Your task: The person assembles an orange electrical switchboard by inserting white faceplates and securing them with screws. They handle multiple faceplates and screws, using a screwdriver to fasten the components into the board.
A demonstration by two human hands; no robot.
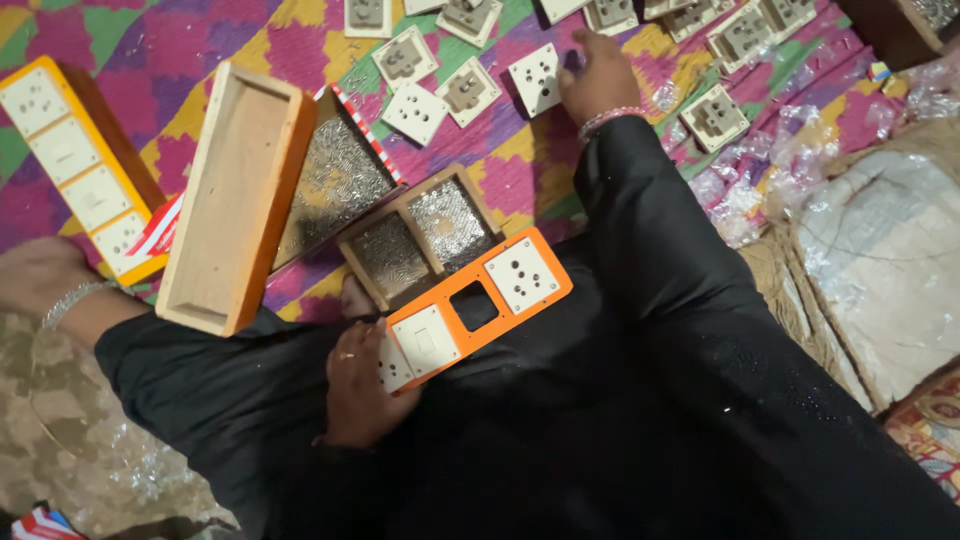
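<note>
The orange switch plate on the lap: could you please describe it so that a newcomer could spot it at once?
Start at the black-robed lap. The left hand steadies an orange plate there. Unlike the yellow-edged board at far left, it has an empty square hole between a white switch and socket.

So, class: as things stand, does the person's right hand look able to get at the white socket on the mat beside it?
Probably yes. The right hand already rests against the white socket on the mat, and nothing lies between them.
</note>
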